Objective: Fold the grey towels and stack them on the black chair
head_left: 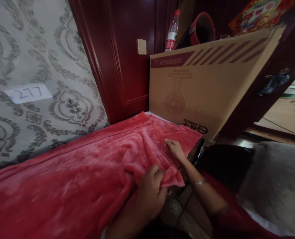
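A red plush blanket (82, 166) lies spread over a surface along the wall. My left hand (151, 191) is closed on a bunched fold at the blanket's near edge. My right hand (174, 149), with a bracelet on the wrist, rests farther out on the blanket near its corner, fingers curled into the fabric.
A large cardboard fan box (207, 86) stands at the blanket's far end against a dark red wooden door (122, 59). A plastic bottle (172, 31) and a red round object (203, 28) sit behind the box. Patterned wallpaper with a paper label (29, 93) is at left. A grey cushion (277, 186) lies at right.
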`<state>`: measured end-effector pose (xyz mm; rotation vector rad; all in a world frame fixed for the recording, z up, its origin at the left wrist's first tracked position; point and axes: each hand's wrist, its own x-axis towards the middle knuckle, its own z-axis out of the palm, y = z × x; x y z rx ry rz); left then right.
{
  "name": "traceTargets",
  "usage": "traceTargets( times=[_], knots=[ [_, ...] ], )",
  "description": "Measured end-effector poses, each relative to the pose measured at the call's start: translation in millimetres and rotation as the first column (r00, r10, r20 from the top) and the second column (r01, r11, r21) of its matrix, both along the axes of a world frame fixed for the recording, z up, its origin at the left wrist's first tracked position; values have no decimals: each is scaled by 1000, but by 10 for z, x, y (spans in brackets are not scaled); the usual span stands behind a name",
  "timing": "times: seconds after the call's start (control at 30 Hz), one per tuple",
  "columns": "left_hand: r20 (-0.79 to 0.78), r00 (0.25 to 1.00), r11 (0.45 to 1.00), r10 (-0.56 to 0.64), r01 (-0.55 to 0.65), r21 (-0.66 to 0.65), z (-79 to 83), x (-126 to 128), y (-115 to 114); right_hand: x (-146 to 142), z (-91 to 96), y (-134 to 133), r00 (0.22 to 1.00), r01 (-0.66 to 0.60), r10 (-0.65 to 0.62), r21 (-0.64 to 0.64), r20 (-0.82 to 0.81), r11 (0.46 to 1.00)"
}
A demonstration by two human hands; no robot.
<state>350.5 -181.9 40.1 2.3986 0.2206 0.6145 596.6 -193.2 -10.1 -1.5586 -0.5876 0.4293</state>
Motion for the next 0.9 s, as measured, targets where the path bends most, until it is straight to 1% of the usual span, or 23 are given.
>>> traceTargets(
  times=[0.07, 0.13, 0.2, 0.23, 0.3, 0.37, 0.43, 0.5, 0.53, 0.57, 0.6, 0.63, 0.67, 0.73, 0.77, 0.83, 0.9],
  knots=[
    [5, 1000, 998, 22, -22, 62, 57, 32, -40, -209, -90, -462, 998, -34, 32, -21, -53, 999],
    [-16, 999, 988, 51, -48, 147, 101, 82, -99, -444, -130, -851, 971, -146, 139, -22, -197, 989],
    [-64, 996, 968, 69, -51, 247, 101, 155, -183, -654, -97, -1125, 906, -264, 259, 31, -335, 964],
    [-101, 993, 955, 66, -34, 295, 78, 198, -232, -734, -58, -1215, 870, -311, 311, 65, -384, 948],
    [-175, 983, 928, 51, 19, 373, -4, 279, -330, -831, 34, -1305, 822, -359, 370, 111, -433, 927],
    [-232, 972, 913, 45, 54, 404, -95, 325, -406, -849, 97, -1304, 835, -339, 357, 119, -418, 933],
    [-248, 969, 923, 19, 79, 377, -135, 313, -428, -823, 102, -1260, 874, -295, 321, 126, -365, 947],
    [-219, 972, 944, -85, 149, 294, -89, 249, -360, -793, 61, -1216, 888, -296, 325, 137, -324, 945],
    [-188, 972, 950, -144, 189, 250, -35, 211, -283, -785, 34, -1202, 885, -312, 340, 135, -318, 940],
    [-154, 972, 952, -178, 210, 222, 34, 177, -175, -782, 10, -1196, 879, -331, 355, 130, -317, 935],
    [-130, 975, 956, -179, 204, 212, 112, 156, -36, -784, -11, -1197, 874, -346, 367, 122, -318, 930],
    [-120, 982, 960, -145, 169, 221, 194, 152, 131, -791, -26, -1202, 871, -355, 373, 116, -318, 928],
    [-127, 988, 964, -83, 112, 243, 273, 170, 322, -800, -36, -1210, 871, -361, 377, 112, -316, 926],
    [-184, 982, 959, 50, 4, 283, 402, 275, 743, -819, -51, -1228, 871, -375, 389, 105, -302, 921],
    [-231, 966, 956, 114, -44, 290, 444, 356, 956, -826, -61, -1235, 870, -383, 396, 102, -293, 918],
    [-290, 930, 944, 227, -137, 300, 473, 553, 1348, -833, -96, -1247, 869, -399, 410, 96, -278, 912],
    [-316, 901, 929, 298, -198, 311, 435, 764, 1664, -827, -153, -1258, 876, -395, 405, 94, -262, 914]
  ],
)
